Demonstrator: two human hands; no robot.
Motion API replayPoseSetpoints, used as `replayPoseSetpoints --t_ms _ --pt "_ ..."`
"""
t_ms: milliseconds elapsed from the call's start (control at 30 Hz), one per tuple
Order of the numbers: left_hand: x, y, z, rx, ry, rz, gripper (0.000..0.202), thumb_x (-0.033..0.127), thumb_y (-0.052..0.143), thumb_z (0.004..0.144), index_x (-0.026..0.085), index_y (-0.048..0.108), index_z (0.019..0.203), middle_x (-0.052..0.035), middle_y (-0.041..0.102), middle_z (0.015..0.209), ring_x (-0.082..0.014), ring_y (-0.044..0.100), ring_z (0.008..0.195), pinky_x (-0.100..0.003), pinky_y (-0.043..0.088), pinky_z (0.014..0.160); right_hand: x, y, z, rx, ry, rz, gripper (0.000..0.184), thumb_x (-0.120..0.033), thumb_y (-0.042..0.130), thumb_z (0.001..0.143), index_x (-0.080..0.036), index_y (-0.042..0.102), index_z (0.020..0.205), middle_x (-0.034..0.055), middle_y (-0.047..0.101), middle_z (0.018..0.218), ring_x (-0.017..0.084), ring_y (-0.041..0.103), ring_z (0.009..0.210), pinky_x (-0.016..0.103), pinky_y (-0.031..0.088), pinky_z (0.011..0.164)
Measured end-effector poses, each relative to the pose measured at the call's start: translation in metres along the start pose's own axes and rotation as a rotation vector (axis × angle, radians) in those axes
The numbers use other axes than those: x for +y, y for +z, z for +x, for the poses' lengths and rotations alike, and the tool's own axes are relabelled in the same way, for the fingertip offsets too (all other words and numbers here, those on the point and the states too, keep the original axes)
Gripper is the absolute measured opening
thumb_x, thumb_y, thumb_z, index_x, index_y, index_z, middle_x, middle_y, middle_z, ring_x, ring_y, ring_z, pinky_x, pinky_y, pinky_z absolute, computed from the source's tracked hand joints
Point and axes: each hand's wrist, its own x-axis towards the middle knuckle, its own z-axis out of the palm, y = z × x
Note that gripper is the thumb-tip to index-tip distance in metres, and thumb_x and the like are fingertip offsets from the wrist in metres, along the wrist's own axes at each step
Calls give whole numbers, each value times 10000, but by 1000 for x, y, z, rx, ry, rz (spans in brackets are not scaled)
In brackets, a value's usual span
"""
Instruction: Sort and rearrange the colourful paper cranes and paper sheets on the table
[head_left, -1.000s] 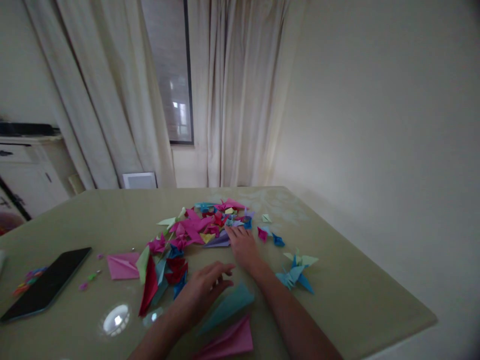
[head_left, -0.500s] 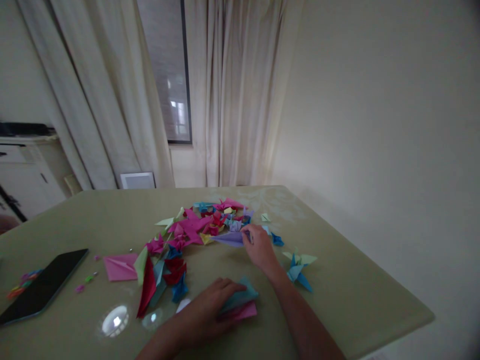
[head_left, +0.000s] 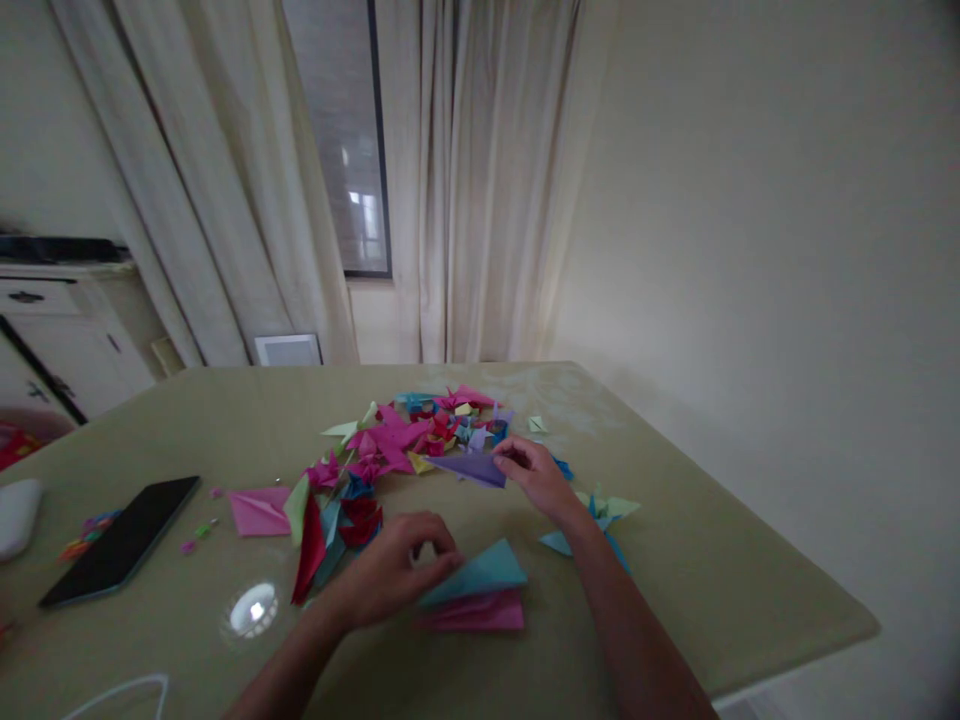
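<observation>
In the head view, my right hand [head_left: 536, 472] pinches the right end of a purple folded paper [head_left: 472, 467], held just in front of the origami pile. My left hand [head_left: 401, 562] is curled loosely, with a gap between thumb and fingers, and nothing shows in it. Its thumb overlaps the left end of a teal folded paper [head_left: 487, 570]; whether they touch I cannot tell. Beneath the teal piece lies a pink folded paper [head_left: 484, 612]. Beyond both hands spreads a pile of pink, red, blue and green origami pieces [head_left: 390, 437].
On the left lie a black tablet [head_left: 124, 540], a pink folded paper [head_left: 259, 510] and small colourful bits [head_left: 90, 535]. A clear round dish [head_left: 253, 610] sits near the front. A green and blue origami piece [head_left: 604, 508] is partly behind my right forearm. A white cable [head_left: 135, 685] curves at front left.
My right hand has lifted the purple folded paper slightly off the pile. My left hand has drawn up and left from the teal and pink papers. The view has shifted a little left.
</observation>
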Motion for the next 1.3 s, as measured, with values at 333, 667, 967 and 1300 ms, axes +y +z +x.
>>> replayPoseSetpoints --t_ms 333,667,967,1300 --pt "-36 -34 -9 77 -429 715 183 379 645 941 202 669 979 -114 747 1057 -303 714 978 -364 477 787 -54 -15 -67 8 -41 -143 146 -313 631 924 -222 746 926 29 700 836 192 630 762 297 497 721" --pt "-43 -32 0 114 -403 550 158 238 557 977 212 711 954 -92 785 1068 -302 727 1056 -382 497 853 -63 16 -171 -216 -35 -290 139 -196 625 927 -267 735 972 48 719 929 203 680 827 282 524 720" --pt "-58 -42 4 406 -304 19 208 330 668 849 207 721 1007 -71 827 927 -269 768 876 -344 549 790 -60 30 -156 -264 117 -438 213 -133 656 915 -230 741 1085 61 729 1114 226 693 1017 294 514 886" --pt "-24 -16 10 445 -28 -399 244 416 773 824 184 767 900 -50 799 838 -203 750 761 -279 600 694 -76 45 -115 -14 -54 -243 348 -310 699 982 -241 663 1320 67 680 1161 179 658 839 301 532 804"
